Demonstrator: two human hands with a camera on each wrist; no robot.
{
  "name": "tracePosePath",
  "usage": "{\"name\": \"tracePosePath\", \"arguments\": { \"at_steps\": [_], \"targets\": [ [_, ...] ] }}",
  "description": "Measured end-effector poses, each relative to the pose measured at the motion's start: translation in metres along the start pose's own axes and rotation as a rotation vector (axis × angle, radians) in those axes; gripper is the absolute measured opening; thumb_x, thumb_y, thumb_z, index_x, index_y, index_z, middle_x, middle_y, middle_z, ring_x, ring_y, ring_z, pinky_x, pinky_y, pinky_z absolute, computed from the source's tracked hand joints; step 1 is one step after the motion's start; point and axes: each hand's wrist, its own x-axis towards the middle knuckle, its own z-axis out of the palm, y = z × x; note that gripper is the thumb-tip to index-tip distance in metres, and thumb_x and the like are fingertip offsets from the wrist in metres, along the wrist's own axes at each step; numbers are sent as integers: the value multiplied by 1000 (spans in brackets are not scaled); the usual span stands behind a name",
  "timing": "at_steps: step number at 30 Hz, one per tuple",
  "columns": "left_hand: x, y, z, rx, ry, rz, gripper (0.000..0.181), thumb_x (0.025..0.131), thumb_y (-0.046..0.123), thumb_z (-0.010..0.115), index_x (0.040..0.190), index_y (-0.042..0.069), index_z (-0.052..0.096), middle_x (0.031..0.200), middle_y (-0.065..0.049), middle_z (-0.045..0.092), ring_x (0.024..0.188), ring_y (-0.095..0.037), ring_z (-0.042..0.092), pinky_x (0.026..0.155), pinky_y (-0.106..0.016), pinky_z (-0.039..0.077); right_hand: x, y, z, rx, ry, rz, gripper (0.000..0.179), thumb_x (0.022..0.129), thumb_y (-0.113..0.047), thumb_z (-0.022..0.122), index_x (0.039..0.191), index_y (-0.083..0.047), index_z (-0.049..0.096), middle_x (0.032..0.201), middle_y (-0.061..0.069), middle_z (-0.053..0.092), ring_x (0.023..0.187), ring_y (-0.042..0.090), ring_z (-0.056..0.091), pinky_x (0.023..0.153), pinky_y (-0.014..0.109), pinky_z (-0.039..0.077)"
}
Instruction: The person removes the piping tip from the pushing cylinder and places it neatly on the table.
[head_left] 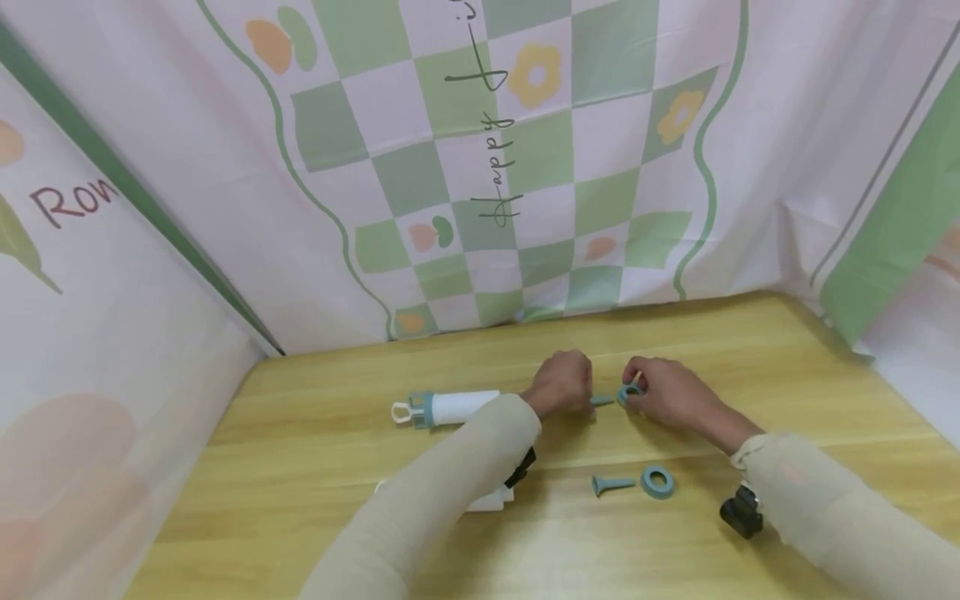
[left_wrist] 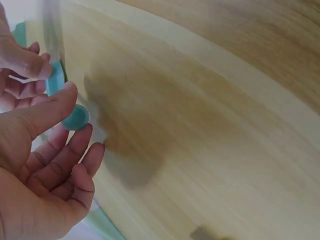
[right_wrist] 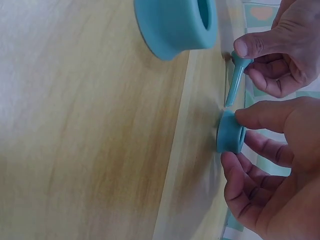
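A small teal funnel-shaped piece with a narrow stem (right_wrist: 235, 82) is pinched by my left hand (head_left: 562, 385) at its flared end. In the left wrist view its round end (left_wrist: 77, 118) shows between thumb and fingers. Just to the right, my right hand (head_left: 675, 393) holds a teal ring (right_wrist: 229, 132) on edge between thumb and fingertips. The stem's tip points toward this ring, close to it. Nearer to me lie a second funnel-shaped piece (head_left: 613, 483) and a second teal ring (head_left: 654, 493), side by side on the wooden table.
Left of my left hand lies a white cylinder (head_left: 457, 407) with a teal collar and a white loop at its end. My left sleeve partly covers another white object (head_left: 491, 502). A patterned curtain (head_left: 540, 192) hangs along the table's far edge.
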Motion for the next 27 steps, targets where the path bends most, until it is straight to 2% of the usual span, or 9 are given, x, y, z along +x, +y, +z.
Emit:
{"name": "tracePosePath", "arguments": {
  "at_steps": [16, 23, 27],
  "targets": [
    [-2, 2, 5, 27, -56, -6, 32, 72, 13, 92, 72, 13, 59, 68, 4, 57, 60, -9, 52, 52, -21, 45, 0, -2, 0, -33, 26, 15, 22, 87, -13, 74, 103, -1, 65, 87, 9, 65, 79, 26, 62, 69, 47, 52],
    [-2, 2, 7, 55, -60, 1, 35, 75, 12, 90, 68, 12, 55, 61, 3, 52, 54, -8, 47, 49, -19, 43, 0, 0, 0, -34, 36, 27, 30, 86, -15, 76, 108, 2, 64, 90, 12, 65, 82, 29, 62, 71, 49, 51],
    [-1, 1, 8, 40, -69, -1, 41, 74, 11, 90, 64, 13, 50, 57, 4, 46, 50, -8, 42, 45, -19, 39, -1, 1, 0, -33, 36, 36, 34, 86, -16, 77, 111, 3, 63, 92, 14, 65, 84, 30, 61, 72, 50, 51]
  ]
}}
